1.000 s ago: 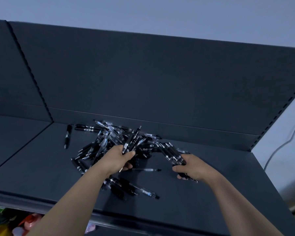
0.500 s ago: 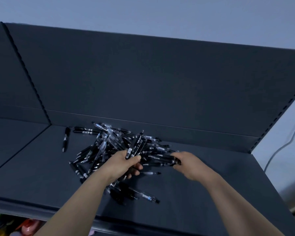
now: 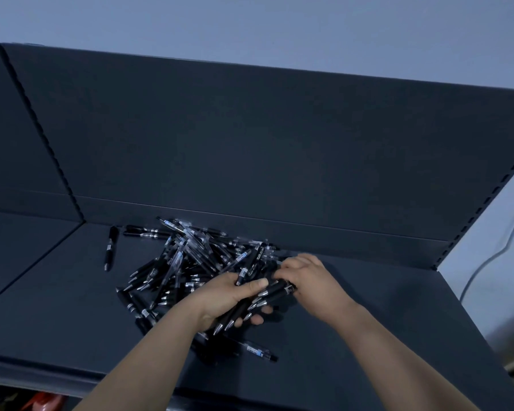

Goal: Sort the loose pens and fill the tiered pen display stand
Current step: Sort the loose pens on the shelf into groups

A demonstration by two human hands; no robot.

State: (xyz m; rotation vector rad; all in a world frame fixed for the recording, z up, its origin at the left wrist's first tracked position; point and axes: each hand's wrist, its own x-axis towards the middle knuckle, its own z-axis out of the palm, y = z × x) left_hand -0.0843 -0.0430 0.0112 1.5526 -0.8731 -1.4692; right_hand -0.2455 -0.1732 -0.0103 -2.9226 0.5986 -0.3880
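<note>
Several slim, silver-tipped black pens [image 3: 275,292] bundled in left hand [image 3: 226,295], grip curled; right hand [image 3: 309,280] pinches their ends.

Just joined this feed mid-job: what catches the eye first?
A pile of black pens lies on the dark shelf. In front of it the left hand grips a bundle of pens, with the right hand touching the bundle's far end. A lone pen lies apart, left of the pile.
</note>
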